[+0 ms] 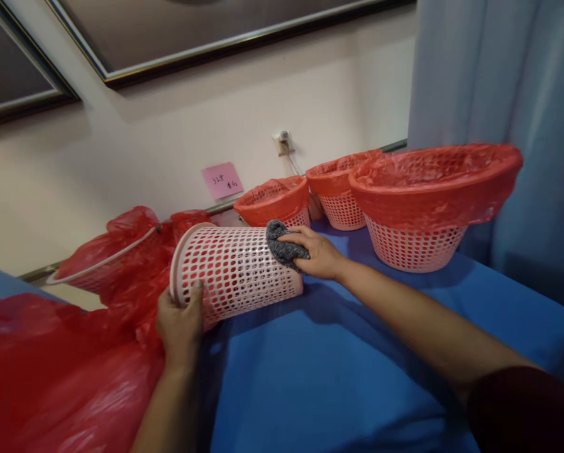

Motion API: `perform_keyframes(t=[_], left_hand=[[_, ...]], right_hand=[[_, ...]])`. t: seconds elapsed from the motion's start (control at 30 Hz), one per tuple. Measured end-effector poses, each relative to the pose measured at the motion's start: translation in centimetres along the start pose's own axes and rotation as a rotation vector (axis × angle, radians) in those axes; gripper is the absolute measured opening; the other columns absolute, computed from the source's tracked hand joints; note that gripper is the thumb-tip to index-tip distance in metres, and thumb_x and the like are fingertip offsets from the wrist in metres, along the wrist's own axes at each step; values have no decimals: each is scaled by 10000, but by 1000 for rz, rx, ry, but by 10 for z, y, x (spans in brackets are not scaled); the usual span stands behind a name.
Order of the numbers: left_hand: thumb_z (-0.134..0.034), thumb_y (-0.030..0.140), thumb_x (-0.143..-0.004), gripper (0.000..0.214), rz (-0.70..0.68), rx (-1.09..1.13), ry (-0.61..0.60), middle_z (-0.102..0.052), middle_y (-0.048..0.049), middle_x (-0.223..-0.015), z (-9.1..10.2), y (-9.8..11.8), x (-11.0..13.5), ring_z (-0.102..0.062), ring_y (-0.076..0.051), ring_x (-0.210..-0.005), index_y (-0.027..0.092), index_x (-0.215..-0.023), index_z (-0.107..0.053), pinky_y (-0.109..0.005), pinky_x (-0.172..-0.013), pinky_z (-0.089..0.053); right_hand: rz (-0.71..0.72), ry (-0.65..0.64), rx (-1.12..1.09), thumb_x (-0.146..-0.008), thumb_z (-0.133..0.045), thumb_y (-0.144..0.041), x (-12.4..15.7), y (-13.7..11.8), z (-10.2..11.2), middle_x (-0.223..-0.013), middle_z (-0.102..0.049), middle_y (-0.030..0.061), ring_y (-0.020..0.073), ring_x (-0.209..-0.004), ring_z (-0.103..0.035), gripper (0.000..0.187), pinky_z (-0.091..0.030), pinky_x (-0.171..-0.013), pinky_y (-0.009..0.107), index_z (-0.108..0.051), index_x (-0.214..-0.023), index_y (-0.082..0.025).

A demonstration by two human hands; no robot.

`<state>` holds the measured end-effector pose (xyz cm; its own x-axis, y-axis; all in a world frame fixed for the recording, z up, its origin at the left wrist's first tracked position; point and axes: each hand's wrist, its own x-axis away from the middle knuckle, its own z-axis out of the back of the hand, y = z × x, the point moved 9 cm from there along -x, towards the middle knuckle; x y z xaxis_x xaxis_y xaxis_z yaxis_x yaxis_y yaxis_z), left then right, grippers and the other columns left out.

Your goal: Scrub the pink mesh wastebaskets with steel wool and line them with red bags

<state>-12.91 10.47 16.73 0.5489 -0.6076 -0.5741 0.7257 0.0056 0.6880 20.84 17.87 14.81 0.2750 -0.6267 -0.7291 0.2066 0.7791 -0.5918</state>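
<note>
A pale pink perforated plastic wastebasket (244,267) lies tilted on its side above the blue table cover, its rim toward the left and its base toward the right. My left hand (182,324) grips it at the rim, thumb on the outer wall. In my right hand (320,253) is a dark grey cloth (284,245), bunched under the fingers and pressed against the basket's upper side near the base. Red plastic bags (74,371) are heaped beside my left hand.
Baskets lined with red bags stand along the wall: a large one (416,245), one behind it (341,207) and one farther left (272,201). Another pink basket (105,258) leans at the left. The blue-covered table (282,384) runs beneath; a blue curtain (536,207) hangs at right.
</note>
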Motion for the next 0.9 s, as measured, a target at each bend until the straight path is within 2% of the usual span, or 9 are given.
perform_keyframes(t=[0.1,0.2,0.3,0.4,0.53,0.63,0.73,0.8,0.9], left_hand=[[-577,610,-853,432,92,52,47,-561,7,-607,7,-4,1,-527,-181,-569,206,-702,-586,-293,-533,-417],[-632,568,-842,418,129,202,116,-495,39,-569,19,-1,10,-436,-135,-539,204,-651,-558,-259,-491,-349],[-664,553,-851,420,172,332,141,-465,58,-576,25,1,18,-410,-117,-536,207,-659,-524,-250,-489,-353],[-658,542,-879,416,218,427,196,-468,61,-600,30,-1,26,-412,-114,-537,215,-677,-499,-255,-492,-361],[-737,484,-843,333,137,454,354,-552,38,-668,46,7,43,-484,-142,-585,191,-757,-604,-298,-568,-422],[-775,404,-850,236,-89,406,468,-613,18,-718,69,30,66,-546,-167,-633,197,-808,-671,-334,-652,-454],[-772,287,-867,88,-491,306,513,-671,10,-731,93,72,94,-601,-189,-650,228,-834,-715,-369,-737,-495],[-759,184,-859,72,-841,156,444,-724,17,-746,96,107,119,-646,-195,-664,248,-852,-726,-413,-855,-501],[-716,104,-881,175,-1297,-42,213,-799,40,-819,75,141,162,-707,-182,-739,273,-925,-726,-431,-999,-438]], right_hand=[[-157,41,-141,-677,-675,-29,-17,19,11,-1280,-705,26,232,-1238,-642,574,-449,-1177,455,-755,-1192,-269],[-422,202,-363,-618,-711,-59,-16,55,32,-1196,-747,0,230,-1178,-666,569,-459,-1157,422,-764,-1149,-258],[-634,349,-446,-651,-691,-145,8,87,40,-1103,-756,7,226,-1063,-699,560,-539,-1045,409,-709,-1201,-246],[-796,366,-510,-672,-650,-221,50,101,18,-945,-753,23,219,-848,-724,477,-616,-822,382,-667,-1148,-220],[-938,224,-672,-649,-676,-300,113,89,-37,-768,-741,42,225,-641,-707,348,-611,-606,361,-658,-978,-191],[-979,193,-738,-612,-700,-314,141,80,-52,-730,-741,53,222,-589,-694,364,-586,-544,333,-661,-947,-177],[-955,284,-727,-591,-731,-312,146,82,-33,-738,-741,28,201,-602,-688,405,-576,-558,300,-657,-969,-188],[-915,372,-704,-610,-743,-357,142,85,-13,-745,-731,12,202,-613,-685,436,-579,-573,310,-649,-1006,-197],[-830,518,-648,-647,-742,-432,139,87,16,-795,-720,7,215,-663,-689,494,-590,-616,339,-641,-1075,-208]])
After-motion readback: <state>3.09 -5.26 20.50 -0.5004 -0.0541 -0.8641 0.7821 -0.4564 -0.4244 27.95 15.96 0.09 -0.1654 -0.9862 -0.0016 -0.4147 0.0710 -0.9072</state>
